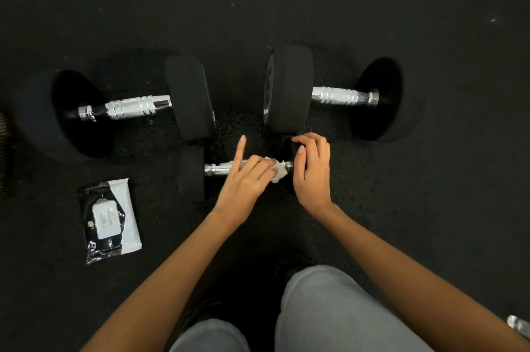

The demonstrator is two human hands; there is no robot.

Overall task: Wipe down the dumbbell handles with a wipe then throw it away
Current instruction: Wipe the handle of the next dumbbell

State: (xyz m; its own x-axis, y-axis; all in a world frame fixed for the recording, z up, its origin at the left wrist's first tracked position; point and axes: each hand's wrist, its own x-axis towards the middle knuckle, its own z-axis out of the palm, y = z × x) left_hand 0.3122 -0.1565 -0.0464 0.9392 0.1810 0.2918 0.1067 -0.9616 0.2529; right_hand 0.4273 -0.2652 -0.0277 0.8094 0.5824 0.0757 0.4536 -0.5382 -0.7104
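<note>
small dumbbell (198,171): I saw it lying on the black floor (430,208), nearest me, in front of the two big ones; chrome handle (222,168) ran left-right.
wipe (279,172): white, bunched on the right part of that handle, just beside the right-hand weight.
left hand (248,182): over the handle, fingers (265,169) curled down onto the wipe, pressing it to the bar; index finger stuck out straight, pointing away from me.
right hand (312,168): gripped the small dumbbell's right end weight, fingers curled over its top, thumb on the near face.
big dumbbell, left (189,96): on the floor beyond, handle bare.
big dumbbell, right (289,88): same row, close to the left one, its inner weight just behind my right hand.
wipe pack (110,219): flat on the floor to my left, near the small dumbbell but apart from it, flap side up.
knees (329,308): grey trousers at the bottom edge.
bin: I couldn't tell where.
</note>
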